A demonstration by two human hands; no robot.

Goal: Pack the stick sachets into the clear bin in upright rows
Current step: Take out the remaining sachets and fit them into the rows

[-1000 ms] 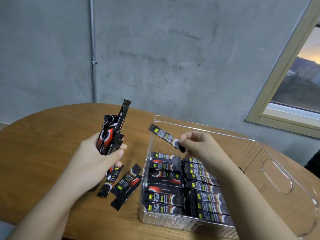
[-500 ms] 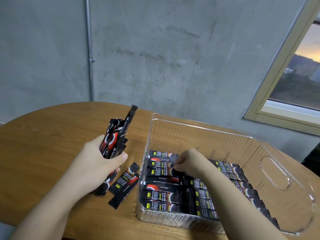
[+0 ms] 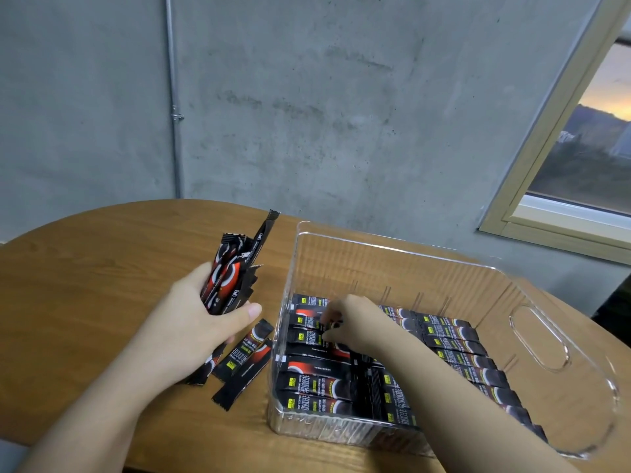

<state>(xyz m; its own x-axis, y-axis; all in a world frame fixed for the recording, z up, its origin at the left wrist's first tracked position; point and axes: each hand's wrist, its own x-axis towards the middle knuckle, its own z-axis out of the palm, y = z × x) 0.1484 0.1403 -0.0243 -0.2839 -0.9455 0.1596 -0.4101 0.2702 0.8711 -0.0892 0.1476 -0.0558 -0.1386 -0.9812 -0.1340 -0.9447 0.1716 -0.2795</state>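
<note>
Gripping a spare bundle of sachets (image 3: 228, 285) in your left hand (image 3: 201, 322) keeps supply close while your right hand (image 3: 351, 322) pinches one sachet into the clear bin (image 3: 392, 244).

Print on the stick sachets (image 3: 316, 385) is too blurred to read.

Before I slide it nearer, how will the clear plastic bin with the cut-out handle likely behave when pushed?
The clear plastic bin probably slides rather than tips: it sits low and wide on the smooth wooden table. Its rigid-looking walls should hold shape. The rows of black stick sachets fill only the floor, so likely light, though loose ones may shift.
</note>
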